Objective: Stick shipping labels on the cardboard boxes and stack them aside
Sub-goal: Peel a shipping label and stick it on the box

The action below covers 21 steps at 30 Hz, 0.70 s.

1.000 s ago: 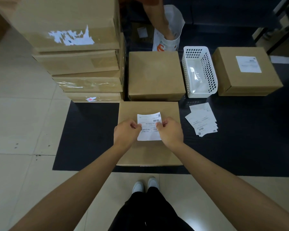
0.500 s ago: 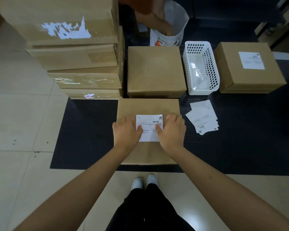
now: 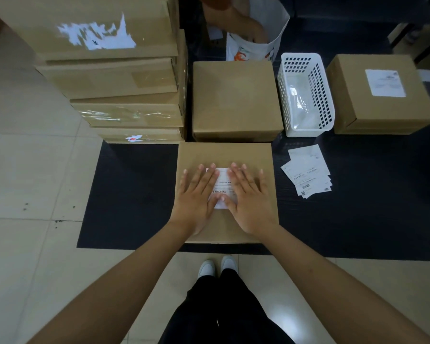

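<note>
Both hands lie flat with fingers straight, the left hand point(image 3: 198, 197) and right hand point(image 3: 249, 197) pressing a white shipping label point(image 3: 222, 187) onto the nearest cardboard box point(image 3: 224, 155) on the black mat point(image 3: 129, 194). Loose labels point(image 3: 307, 173) lie just right of it. Beyond stand an unlabelled box point(image 3: 235, 100), a white basket point(image 3: 305, 95), a labelled box point(image 3: 380, 95) and, at left, a stack of boxes point(image 3: 114, 78).

boxes point(image 3: 233, 100): matt brown cardboard | basket point(image 3: 305, 95): white perforated plastic | mat point(image 3: 134, 194): dark, perhaps ribbed rubber
</note>
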### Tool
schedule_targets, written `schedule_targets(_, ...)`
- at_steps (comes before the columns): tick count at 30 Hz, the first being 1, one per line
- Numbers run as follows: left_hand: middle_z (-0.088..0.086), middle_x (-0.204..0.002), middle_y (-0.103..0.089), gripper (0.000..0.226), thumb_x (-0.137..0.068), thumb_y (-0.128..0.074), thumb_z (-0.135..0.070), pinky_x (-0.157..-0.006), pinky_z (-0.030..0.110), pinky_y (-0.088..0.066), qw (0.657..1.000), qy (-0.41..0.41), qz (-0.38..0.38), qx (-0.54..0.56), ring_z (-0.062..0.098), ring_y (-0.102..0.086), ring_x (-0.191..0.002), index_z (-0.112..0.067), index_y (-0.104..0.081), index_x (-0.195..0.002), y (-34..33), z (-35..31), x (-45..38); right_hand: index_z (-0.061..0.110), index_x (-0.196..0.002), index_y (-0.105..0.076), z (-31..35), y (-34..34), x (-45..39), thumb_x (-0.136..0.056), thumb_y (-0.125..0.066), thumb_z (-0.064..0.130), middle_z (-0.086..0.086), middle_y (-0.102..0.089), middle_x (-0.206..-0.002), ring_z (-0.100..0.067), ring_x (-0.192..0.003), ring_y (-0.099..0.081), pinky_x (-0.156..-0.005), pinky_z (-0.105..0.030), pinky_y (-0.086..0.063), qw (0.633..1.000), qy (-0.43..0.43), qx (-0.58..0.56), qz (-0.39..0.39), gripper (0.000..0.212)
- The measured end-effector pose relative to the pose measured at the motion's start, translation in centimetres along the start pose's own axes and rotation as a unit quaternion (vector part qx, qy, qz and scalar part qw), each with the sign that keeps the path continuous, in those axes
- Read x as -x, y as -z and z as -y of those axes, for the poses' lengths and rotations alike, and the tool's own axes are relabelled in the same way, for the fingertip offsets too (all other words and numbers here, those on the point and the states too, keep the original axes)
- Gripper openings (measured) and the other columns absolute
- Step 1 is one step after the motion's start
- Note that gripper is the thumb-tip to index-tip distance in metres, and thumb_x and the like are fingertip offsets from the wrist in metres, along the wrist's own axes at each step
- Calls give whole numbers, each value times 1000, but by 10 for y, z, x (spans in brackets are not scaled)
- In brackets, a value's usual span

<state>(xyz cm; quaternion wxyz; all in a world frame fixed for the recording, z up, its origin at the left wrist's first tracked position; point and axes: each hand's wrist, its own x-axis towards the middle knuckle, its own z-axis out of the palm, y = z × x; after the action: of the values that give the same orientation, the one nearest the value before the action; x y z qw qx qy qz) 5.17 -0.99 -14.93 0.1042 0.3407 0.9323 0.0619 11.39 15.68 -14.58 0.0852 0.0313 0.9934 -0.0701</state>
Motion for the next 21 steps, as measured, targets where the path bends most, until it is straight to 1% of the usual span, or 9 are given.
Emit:
schedule_targets(2, -1, -160, 0, 64, -97, 10, -47, -118, 43, 9, 999, 43, -30, -7, 19, 7, -148, -16, -2, -152, -2, -3, 2, 18, -153, 4, -2, -1, 6, -92, -2, 62, 3, 10, -161, -16, -148, 14, -118, -48, 9, 999, -54, 0, -6, 75)
schedule_targets(4, -1, -159, 4, 62, -98, 6, -43, -118, 43, 9, 995, 95, -39, -2, 19, 10, -147, -15, -1, -152, -5, -5, 4, 17, -152, 12, 0, -3, 11, -91, 0, 63, 3, 19, -160, -17, -145, 23, -118, -46, 13, 996, -91, 2, 5, 77)
schedule_targets(8, 3, -160, 10, 71, -91, 21, -47, -117, 39, 16, 993, 109, -47, 9, 19, 19, -145, -13, 6, -151, -3, -8, 3, 13, -151, 15, 5, 0, 11, -91, -1, 60, -3, 21, -159, -20, -144, 26, -117, -43, 14, 992, -122, -31, -11, 78)
schedule_targets(9, 5, -160, 8, 69, -94, 15, -47, -117, 38, 16, 993, 96, -59, 21, 20, 18, -146, -11, 3, -152, 0, -8, 4, 11, -152, 10, 4, 3, 13, -94, -6, 58, -5, 15, -160, -21, -146, 21, -118, -43, 12, 992, -113, -40, -34, 76)
schedule_targets(11, 8, -160, 2, 62, -101, -4, -43, -118, 39, 10, 997, 19, -67, 31, 22, 9, -147, -8, -3, -152, 0, -8, 10, 9, -153, -6, 2, 2, 20, -100, -12, 50, -8, -4, -161, -22, -148, 8, -119, -44, 2, 998, -23, -32, -56, 67)
schedule_targets(13, 11, -160, -4, 60, -103, -7, -41, -119, 40, 0, 996, -76, -55, -10, 22, 1, -148, -6, -4, -152, -9, -7, 19, 10, -152, -19, 0, -5, 25, -102, -9, 47, -8, -18, -160, -20, -149, -1, -118, -44, -7, 996, 87, -2, -29, 63)
schedule_targets(14, 12, -160, -9, 60, -103, -5, -42, -118, 40, -3, 994, -93, -43, -21, 22, -2, -148, -6, -7, -152, -14, -6, 22, 10, -151, -24, -1, -8, 26, -102, -11, 47, -7, -22, -159, -19, -148, -5, -117, -44, -11, 994, 108, 2, -19, 62)
schedule_targets(18, 8, -160, -2, 65, -100, 6, -46, -118, 40, -3, 997, -66, -32, -26, 21, 3, -148, -8, -5, -152, -18, -8, 22, 12, -150, -28, 1, -11, 26, -100, -24, 46, -3, -26, -158, -17, -148, -13, -117, -45, -12, 996, 84, 12, -14, 61)
schedule_targets(21, 7, -159, 1, 68, -97, 15, -45, -118, 42, 0, 999, 8, -38, -20, 21, 4, -147, -8, -4, -151, -17, -17, 28, 12, -152, -17, 5, -10, 33, -98, -21, 54, -2, -12, -160, -16, -149, -5, -118, -46, -3, 999, 21, 8, -24, 69)
